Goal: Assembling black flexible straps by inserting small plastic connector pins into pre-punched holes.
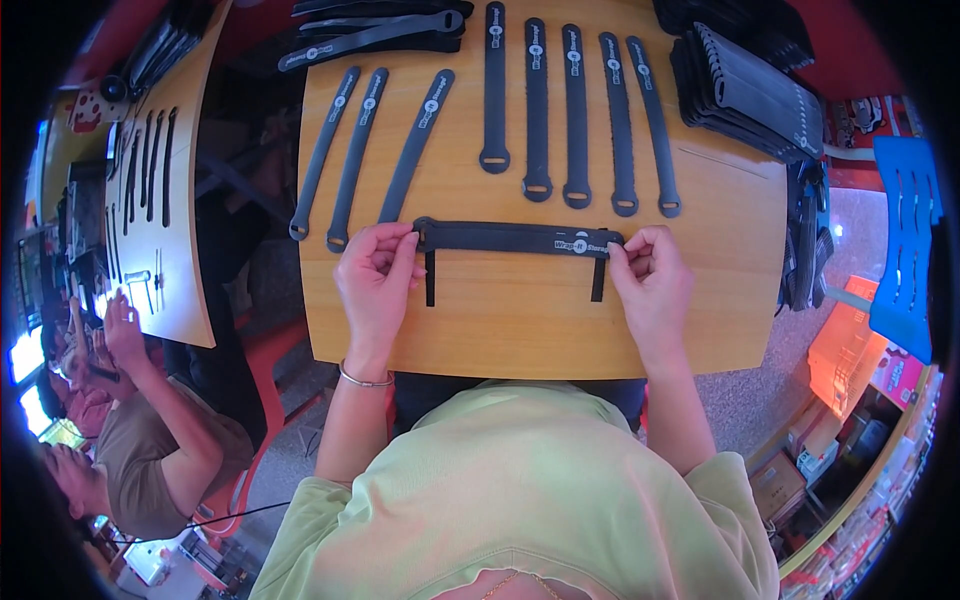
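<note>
A dark grey storage strap (500, 237) with a slotted end and a pale printed mark lies crosswise in front of me. My left hand (375, 270) pinches its slotted left end between thumb and fingers. Its right end, beside the mark, is pinched by my right hand (648, 268). Two narrow black strips stick out below the strap toward me: a left strip (430, 280) and a right strip (598, 281). Whether they are joined to it I cannot tell. Just beyond, several like straps (537, 110) lie lengthwise, and one strap (415, 145) reaches close to my left hand.
The wooden table (510, 335) holds a pile of straps (380, 35) at the far left and a stack of black straps (750, 90) at the far right. A co-worker (170, 440) sits at another table (180, 270) on the left. An orange crate (840, 345) stands at right.
</note>
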